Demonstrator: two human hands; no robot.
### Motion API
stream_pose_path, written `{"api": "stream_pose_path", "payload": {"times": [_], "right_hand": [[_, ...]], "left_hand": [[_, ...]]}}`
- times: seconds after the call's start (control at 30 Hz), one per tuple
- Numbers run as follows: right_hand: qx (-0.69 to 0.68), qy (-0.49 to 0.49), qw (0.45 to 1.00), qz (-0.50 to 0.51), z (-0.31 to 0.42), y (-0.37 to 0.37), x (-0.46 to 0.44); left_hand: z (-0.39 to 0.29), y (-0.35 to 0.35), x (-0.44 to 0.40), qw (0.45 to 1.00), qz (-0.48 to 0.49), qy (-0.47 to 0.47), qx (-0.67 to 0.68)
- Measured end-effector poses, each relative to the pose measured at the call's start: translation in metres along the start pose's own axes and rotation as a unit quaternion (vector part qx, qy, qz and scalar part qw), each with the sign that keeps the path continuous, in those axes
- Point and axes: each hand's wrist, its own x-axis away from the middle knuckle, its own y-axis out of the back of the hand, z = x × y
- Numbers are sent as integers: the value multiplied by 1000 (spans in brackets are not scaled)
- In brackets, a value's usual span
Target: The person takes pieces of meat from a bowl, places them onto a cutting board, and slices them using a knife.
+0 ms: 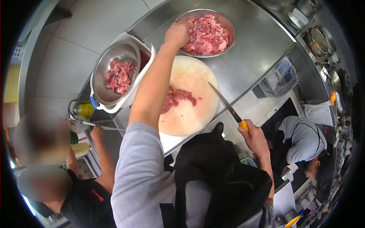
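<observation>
In the head view, my right hand (253,138) is wrapped around the yellow handle of a kitchen knife (230,109). Its blade points up and left, with the tip over the round white cutting board (205,114). My left hand (177,35) reaches over the left rim of a metal bowl (232,32) at the top, its curled fingers at the pieces of raw meat (207,34). What those fingers hold is hidden. Dark red strips of meat (182,97) lie on the board, partly covered by my left forearm.
Left of the board, a second metal bowl (99,70) with cut meat sits in a white tub (147,60). A steel worktable (254,45) carries the board. A person in black (85,203) is at the left; another in grey (302,138) bends at the right. A lined bin (279,79) stands beyond the table edge.
</observation>
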Motion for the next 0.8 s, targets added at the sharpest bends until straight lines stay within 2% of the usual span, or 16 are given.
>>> {"api": "stream_pose_path", "payload": {"times": [0.07, 0.1, 0.13, 0.17, 0.2, 0.23, 0.27, 0.3, 0.37, 0.47, 0.57, 0.63, 0.67, 0.73, 0.8], "right_hand": [[-4, -2, 1000, -6, 2, -2, 1], [7, 3, 1000, -10, -12, 10, -10], [12, -1, 1000, -15, -14, 12, -9], [13, -1, 1000, -21, -15, 11, -12], [10, 1, 1000, -15, -14, 10, -11], [5, -2, 1000, -17, -13, 12, -15], [2, -3, 1000, -17, -13, 14, -18], [5, 8, 1000, -7, -12, 15, -21], [-1, 34, 999, -18, -8, 12, -29], [23, 41, 999, 17, 10, 12, -39], [18, 77, 996, 32, 25, 5, -50], [34, 83, 995, 32, 33, 1, -54], [41, 87, 995, 34, 39, 1, -53], [46, 80, 995, 36, 45, 4, -49], [49, 69, 996, 35, 43, 2, -43]], "left_hand": [[-1, 11, 43, 991, -88, -82, 63], [-19, -5, 64, 991, -59, -95, 71], [-24, -26, 105, 977, -84, -140, 136], [-32, -29, 155, 976, -11, -158, 147], [-32, -49, 201, 968, 3, -196, 158], [-47, -45, 240, 965, 73, -95, 235], [-59, -50, 267, 980, 1, -127, 154], [-61, -55, 289, 982, -4, -114, 149], [-54, -60, 317, 977, -10, 36, 208], [-43, -43, 325, 971, -75, 115, 197], [-36, -9, 314, 983, -102, 117, 103], [-23, 9, 304, 979, -117, 126, 112], [-6, 14, 297, 977, -177, 61, 98], [28, 42, 287, 972, -214, 71, 61], [90, 67, 272, 946, -300, 120, -21]]}}
